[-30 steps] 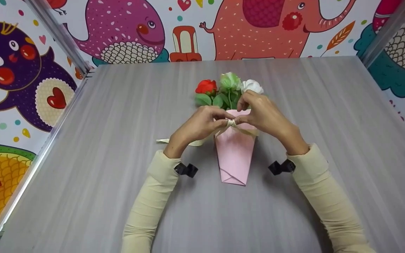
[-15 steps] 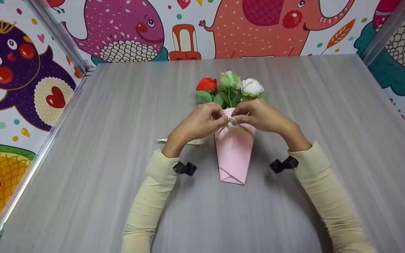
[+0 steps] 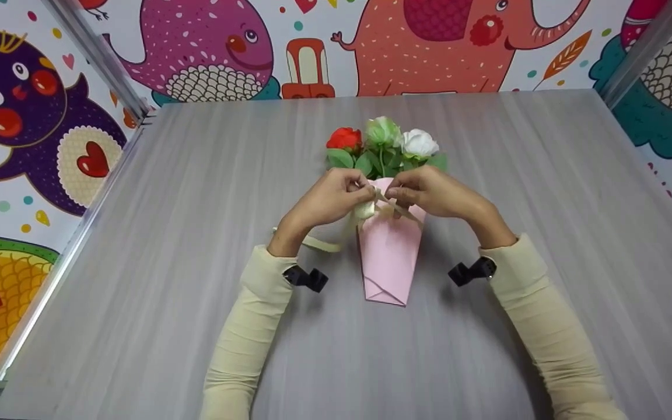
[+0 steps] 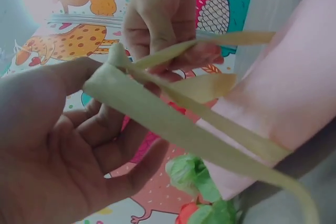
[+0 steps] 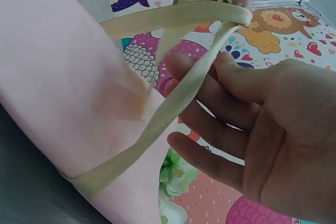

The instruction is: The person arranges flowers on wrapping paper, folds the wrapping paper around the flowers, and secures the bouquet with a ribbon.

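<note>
A pink paper wrap [image 3: 391,251] lies on the table around a bouquet with red [image 3: 344,140], green [image 3: 383,132] and white [image 3: 420,143] flowers. Cream ribbon [image 4: 157,116] goes around the wrap. My left hand [image 3: 336,195] pinches a folded loop of it between thumb and forefinger above the wrap. My right hand [image 3: 438,189] is close by on the right. In the right wrist view its thumb and loosely bent fingers [image 5: 220,121] lie beside and behind a taut ribbon strand [image 5: 173,95], without a plain pinch.
A loose ribbon tail [image 3: 321,245] trails on the grey table [image 3: 167,291] beneath my left wrist. Cartoon-printed walls [image 3: 429,52] and metal posts [image 3: 94,52] border the table at the back and sides.
The knot between my fingertips has given way to a folded loop in my left hand. My right hand has come down off the flowers and now stands slightly apart from the left.
</note>
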`<state>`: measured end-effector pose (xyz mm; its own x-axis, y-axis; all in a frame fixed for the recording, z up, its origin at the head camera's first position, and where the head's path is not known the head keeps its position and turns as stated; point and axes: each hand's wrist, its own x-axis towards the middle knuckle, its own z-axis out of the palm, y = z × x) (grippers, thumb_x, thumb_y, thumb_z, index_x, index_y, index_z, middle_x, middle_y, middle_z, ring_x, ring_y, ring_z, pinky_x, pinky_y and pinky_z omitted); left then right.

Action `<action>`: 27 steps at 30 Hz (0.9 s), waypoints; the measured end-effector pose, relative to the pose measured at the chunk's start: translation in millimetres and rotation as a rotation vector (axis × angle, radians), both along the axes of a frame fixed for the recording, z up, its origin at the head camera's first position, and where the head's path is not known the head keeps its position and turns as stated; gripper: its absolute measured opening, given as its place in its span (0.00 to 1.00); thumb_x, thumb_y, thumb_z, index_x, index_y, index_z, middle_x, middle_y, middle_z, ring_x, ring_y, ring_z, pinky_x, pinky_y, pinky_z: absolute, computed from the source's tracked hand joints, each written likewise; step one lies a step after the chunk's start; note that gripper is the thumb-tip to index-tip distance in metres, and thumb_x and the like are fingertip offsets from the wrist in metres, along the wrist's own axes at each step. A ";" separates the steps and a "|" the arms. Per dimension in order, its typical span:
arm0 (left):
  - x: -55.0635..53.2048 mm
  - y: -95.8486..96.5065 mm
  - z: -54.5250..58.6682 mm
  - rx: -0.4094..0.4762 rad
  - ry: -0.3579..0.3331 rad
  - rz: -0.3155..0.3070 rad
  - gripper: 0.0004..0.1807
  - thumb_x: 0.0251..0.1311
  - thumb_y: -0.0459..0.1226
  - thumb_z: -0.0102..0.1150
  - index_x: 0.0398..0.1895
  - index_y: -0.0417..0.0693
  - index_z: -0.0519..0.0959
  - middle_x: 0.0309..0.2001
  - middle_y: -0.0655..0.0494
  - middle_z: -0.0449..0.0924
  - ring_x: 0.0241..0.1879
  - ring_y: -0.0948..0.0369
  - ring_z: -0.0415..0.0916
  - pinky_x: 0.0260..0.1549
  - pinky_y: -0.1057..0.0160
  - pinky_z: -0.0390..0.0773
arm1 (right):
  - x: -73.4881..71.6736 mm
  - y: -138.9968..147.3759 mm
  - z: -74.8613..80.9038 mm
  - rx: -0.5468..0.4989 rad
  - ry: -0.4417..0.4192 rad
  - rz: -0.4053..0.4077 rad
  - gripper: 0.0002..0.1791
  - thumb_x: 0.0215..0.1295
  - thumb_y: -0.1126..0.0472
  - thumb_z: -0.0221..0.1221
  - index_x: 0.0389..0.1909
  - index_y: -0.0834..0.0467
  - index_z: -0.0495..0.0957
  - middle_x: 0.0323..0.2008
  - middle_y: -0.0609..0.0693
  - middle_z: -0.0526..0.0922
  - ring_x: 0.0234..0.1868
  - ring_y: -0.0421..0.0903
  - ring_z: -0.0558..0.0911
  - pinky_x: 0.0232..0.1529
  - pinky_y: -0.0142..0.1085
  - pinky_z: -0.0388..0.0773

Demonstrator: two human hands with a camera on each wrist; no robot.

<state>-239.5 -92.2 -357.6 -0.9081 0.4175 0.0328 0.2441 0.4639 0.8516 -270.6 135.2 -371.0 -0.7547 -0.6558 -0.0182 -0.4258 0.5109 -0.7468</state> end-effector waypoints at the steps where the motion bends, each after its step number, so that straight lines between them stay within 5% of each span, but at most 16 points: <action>1: -0.4 0.2 -0.4 0.021 -0.020 0.007 0.09 0.68 0.35 0.58 0.30 0.41 0.81 0.21 0.63 0.70 0.19 0.68 0.58 0.22 0.69 0.59 | -0.2 -0.2 -0.1 0.005 0.005 -0.003 0.12 0.74 0.61 0.56 0.39 0.63 0.85 0.28 0.54 0.86 0.30 0.43 0.82 0.36 0.35 0.78; 5: -2.3 2.1 -2.6 0.086 -0.095 0.037 0.09 0.70 0.35 0.56 0.34 0.39 0.82 0.21 0.64 0.69 0.19 0.68 0.59 0.21 0.69 0.59 | -0.8 -1.5 -0.8 0.043 0.032 -0.005 0.07 0.69 0.66 0.60 0.37 0.63 0.85 0.29 0.54 0.86 0.29 0.41 0.80 0.33 0.31 0.76; 12: -4.2 5.3 -7.1 0.193 -0.225 0.044 0.09 0.72 0.31 0.50 0.37 0.36 0.79 0.23 0.62 0.79 0.23 0.71 0.79 0.30 0.71 0.77 | -0.5 -2.0 -1.1 0.058 0.045 0.015 0.05 0.61 0.70 0.65 0.37 0.61 0.85 0.33 0.55 0.87 0.34 0.45 0.81 0.35 0.31 0.75; 20: -4.0 6.0 -9.9 0.263 -0.292 0.006 0.09 0.74 0.30 0.45 0.42 0.34 0.75 0.31 0.47 0.87 0.22 0.67 0.84 0.33 0.68 0.81 | -2.0 -0.7 -2.6 -0.031 0.014 0.034 0.10 0.60 0.69 0.67 0.43 0.64 0.84 0.38 0.58 0.86 0.39 0.46 0.82 0.37 0.27 0.77; 27: -4.4 6.6 -9.2 0.325 -0.349 -0.031 0.08 0.76 0.31 0.42 0.43 0.36 0.72 0.41 0.29 0.85 0.22 0.64 0.86 0.38 0.64 0.84 | -1.4 -0.3 -0.6 -0.128 0.062 0.011 0.06 0.59 0.72 0.67 0.37 0.66 0.84 0.35 0.59 0.85 0.35 0.40 0.81 0.38 0.26 0.77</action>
